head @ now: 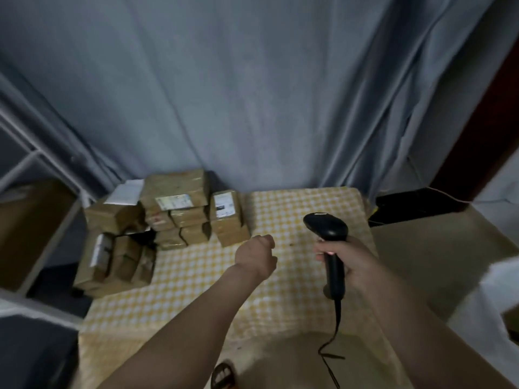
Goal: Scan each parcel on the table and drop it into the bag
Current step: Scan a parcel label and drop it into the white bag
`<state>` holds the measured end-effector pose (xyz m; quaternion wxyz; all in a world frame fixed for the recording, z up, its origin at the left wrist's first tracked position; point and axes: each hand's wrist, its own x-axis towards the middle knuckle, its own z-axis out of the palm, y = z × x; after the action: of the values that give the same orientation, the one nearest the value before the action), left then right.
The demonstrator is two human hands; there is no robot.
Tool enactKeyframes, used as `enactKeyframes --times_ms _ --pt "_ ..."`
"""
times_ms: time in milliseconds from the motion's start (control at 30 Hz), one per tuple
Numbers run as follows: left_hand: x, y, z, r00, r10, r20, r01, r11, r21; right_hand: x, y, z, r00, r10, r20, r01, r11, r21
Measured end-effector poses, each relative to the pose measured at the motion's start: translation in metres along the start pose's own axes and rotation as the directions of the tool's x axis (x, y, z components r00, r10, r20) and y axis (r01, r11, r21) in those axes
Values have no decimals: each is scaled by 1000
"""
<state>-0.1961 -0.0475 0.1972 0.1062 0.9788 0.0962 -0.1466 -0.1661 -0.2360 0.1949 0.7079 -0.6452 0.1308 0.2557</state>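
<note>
Head view is showing me my right hand (346, 262) wrapping fully around the black barcode scanner (330, 248), cord trailing toward me. My left hand (259, 255) is hovering over the yellow checked tablecloth (196, 290), fingers curled, holding nothing. Farther off, taped brown parcels (179, 211) are sitting stacked at the table's far left corner. I'm judging that pulling one parcel could topple the stack off the edge. The bag is hard to place; something white at the right edge (502, 279) is blurring out.
</note>
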Motion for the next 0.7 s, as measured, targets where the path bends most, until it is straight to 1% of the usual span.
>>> enactKeyframes --times_ms 100,267,400,533,700 --pt "-7 -46 -8 996 -91 -11 91 995 -49 7 -2 45 998 25 65 -21 998 -67" --pt "-16 -128 -20 977 -210 -36 204 970 -130 19 -8 126 987 31 157 -5 986 -164" --pt "-16 -198 -31 957 -287 -35 277 943 -182 35 -7 193 981 52 186 -11 977 -211" --pt "-3 -263 -43 953 -303 -25 293 939 -181 55 -8 253 977 64 203 -16 973 -228" --pt "16 -342 -49 951 -308 -5 301 932 -202 79 -6 317 980 51 193 -18 986 -167"
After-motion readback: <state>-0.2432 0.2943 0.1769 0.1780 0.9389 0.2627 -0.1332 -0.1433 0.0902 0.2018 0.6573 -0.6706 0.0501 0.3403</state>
